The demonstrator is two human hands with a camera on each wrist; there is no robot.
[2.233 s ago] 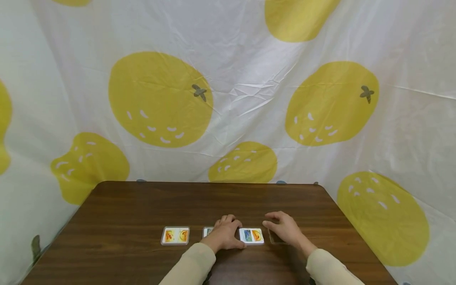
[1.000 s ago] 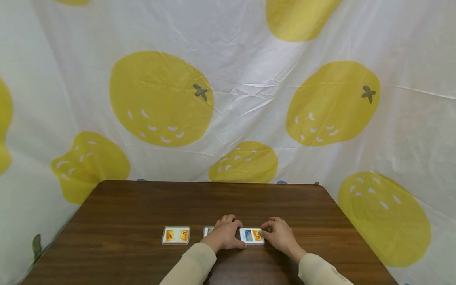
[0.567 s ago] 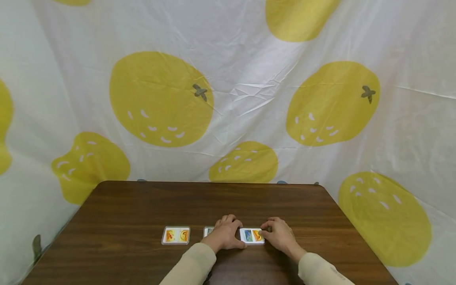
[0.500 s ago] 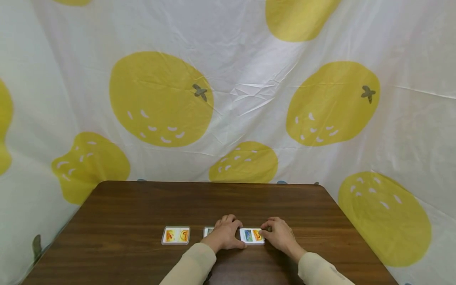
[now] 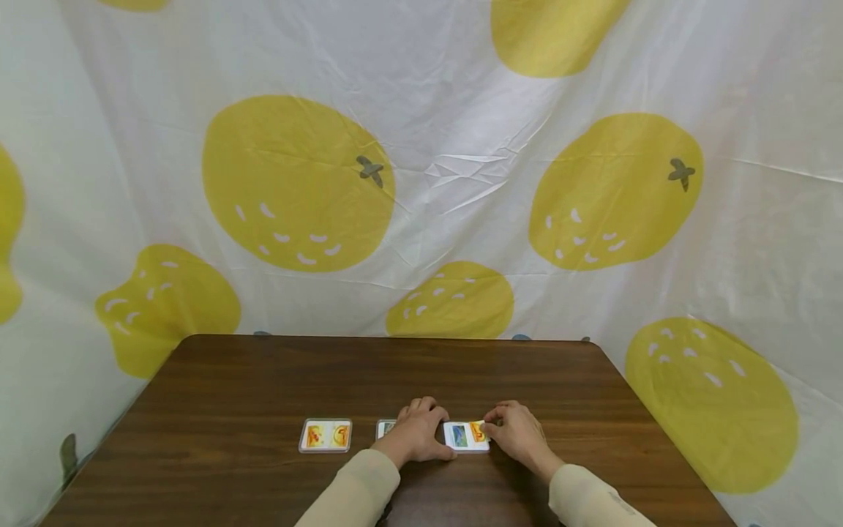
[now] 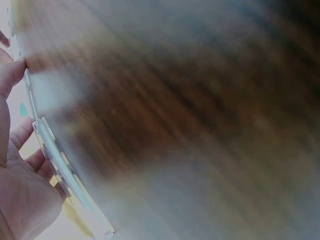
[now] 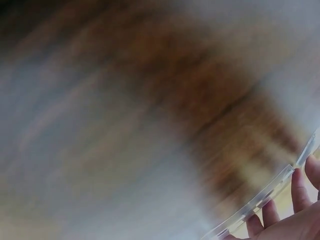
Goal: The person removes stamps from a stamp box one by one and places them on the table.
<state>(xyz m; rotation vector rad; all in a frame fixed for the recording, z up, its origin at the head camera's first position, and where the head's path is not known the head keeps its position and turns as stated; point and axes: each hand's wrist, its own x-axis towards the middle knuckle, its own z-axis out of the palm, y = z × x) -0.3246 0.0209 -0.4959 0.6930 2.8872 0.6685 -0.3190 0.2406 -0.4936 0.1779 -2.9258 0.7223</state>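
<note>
Right of centre on the table lies a clear frame (image 5: 466,449) with a blue-green picture (image 5: 459,436) and an orange picture card (image 5: 477,432). The left hand (image 5: 415,433) holds this frame at its left end, thumb at the near edge and index finger at the far corner. At the frame's right end the right hand (image 5: 519,435) pinches the orange picture card, which sits slightly askew. Under the left palm another clear frame (image 5: 385,427) is mostly covered. In the right wrist view a clear frame edge (image 7: 257,202) runs beside the right fingers (image 7: 270,214).
A further clear frame (image 5: 326,449) with two orange pictures lies to the left on the dark wooden table (image 5: 263,380). A white curtain (image 5: 454,132) with yellow fruit prints hangs behind the table. The wrist views are largely blurred wood grain.
The right hand has come left from a clear frame, now hidden under it, to the picture frame. The orange picture card has just shifted and tilted. The left hand has stayed still.
</note>
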